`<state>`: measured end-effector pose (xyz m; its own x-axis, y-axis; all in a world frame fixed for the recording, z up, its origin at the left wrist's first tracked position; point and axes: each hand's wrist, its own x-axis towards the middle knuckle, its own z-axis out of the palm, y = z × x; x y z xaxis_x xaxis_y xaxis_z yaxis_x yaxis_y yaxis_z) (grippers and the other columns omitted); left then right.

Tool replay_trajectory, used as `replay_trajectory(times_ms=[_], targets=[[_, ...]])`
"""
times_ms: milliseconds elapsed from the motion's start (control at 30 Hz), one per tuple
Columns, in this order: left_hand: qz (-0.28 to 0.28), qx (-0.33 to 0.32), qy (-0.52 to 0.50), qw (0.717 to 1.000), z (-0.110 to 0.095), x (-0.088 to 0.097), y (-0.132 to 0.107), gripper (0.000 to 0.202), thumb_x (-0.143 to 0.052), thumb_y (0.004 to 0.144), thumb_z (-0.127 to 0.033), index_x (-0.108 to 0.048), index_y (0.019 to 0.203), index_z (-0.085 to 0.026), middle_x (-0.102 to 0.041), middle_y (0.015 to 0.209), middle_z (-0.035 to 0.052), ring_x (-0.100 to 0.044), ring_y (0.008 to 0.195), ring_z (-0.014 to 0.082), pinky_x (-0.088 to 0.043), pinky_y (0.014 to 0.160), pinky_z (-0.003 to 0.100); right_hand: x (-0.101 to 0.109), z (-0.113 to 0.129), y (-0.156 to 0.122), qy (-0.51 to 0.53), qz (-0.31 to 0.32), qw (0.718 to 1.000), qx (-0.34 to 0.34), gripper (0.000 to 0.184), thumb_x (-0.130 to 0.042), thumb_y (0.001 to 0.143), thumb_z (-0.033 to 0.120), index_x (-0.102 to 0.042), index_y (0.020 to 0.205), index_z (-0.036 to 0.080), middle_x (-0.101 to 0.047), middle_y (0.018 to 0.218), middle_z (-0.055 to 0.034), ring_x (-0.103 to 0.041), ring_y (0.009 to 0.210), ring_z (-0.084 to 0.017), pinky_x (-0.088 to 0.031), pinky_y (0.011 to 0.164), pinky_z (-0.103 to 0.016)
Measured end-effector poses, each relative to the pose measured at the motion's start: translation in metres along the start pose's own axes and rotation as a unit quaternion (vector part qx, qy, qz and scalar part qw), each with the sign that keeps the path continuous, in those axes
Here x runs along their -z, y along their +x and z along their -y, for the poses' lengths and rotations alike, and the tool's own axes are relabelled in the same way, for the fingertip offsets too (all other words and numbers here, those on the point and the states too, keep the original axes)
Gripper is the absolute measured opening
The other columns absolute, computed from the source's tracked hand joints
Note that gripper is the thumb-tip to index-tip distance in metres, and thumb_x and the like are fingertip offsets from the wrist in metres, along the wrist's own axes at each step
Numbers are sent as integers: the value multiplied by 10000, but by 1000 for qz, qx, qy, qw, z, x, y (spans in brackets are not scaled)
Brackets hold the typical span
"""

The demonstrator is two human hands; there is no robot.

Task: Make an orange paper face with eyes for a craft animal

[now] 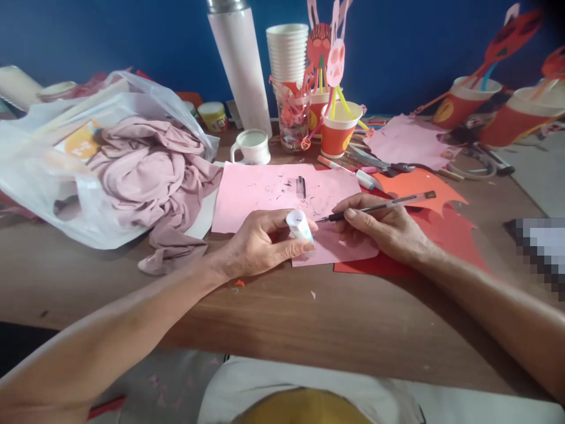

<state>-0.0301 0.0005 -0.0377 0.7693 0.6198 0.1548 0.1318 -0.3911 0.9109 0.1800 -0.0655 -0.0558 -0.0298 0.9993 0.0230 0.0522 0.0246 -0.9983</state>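
Observation:
My left hand (260, 242) is closed around a small white tube-like object (300, 225), held upright over the edge of a pink paper sheet (265, 191). My right hand (384, 227) pinches a dark pen (379, 206), its tip pointing left toward the white object. Under the right hand lie red paper (445, 238) and an orange cut-out (419, 184). A small dark piece (301, 186) rests on the pink sheet.
A plastic bag with mauve cloth (136, 171) fills the left of the wooden table (309, 318). At the back stand a white flask (241, 65), stacked paper cups (287, 53), a mug (251, 147), decorated orange cups (338, 132), scissors (379, 165) and a marker (346, 171).

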Motion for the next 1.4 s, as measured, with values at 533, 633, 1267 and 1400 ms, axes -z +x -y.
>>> replay_trajectory(times_ms=[533, 633, 1267, 1400], targets=[[17, -60, 47, 997, 6, -7, 3, 144, -674, 718, -256, -651, 802, -141, -627, 737, 17, -550, 632, 106, -462, 580, 202, -3, 2, 1, -19, -13, 1000, 10, 218, -624, 766, 421, -630, 835, 214, -666, 627, 8, -585, 519, -103, -488, 479, -214], [29, -69, 83, 994, 3, -8, 4, 132, -673, 712, -249, -646, 776, -136, -606, 714, 10, -534, 612, 100, -452, 568, 204, -3, 1, 1, -14, -15, 1000, 4, 190, -629, 767, 404, -633, 818, 222, -672, 624, 14, -580, 508, -91, -485, 473, -196], [34, -65, 48, 996, 0, -14, 2, 160, -658, 732, -275, -635, 798, -130, -561, 640, -8, -510, 559, 93, -429, 500, 192, -7, 1, 2, -10, -25, 1000, 7, 98, -591, 802, 290, -628, 811, 200, -674, 601, 31, -583, 480, -60, -494, 469, -155], [35, -66, 54, 996, 1, -15, 2, 170, -657, 733, -294, -637, 784, -133, -563, 659, -6, -501, 568, 92, -423, 503, 192, -7, 0, 4, -10, -28, 999, 11, 147, -617, 775, 339, -632, 804, 196, -675, 603, 24, -581, 469, -71, -491, 451, -171]])
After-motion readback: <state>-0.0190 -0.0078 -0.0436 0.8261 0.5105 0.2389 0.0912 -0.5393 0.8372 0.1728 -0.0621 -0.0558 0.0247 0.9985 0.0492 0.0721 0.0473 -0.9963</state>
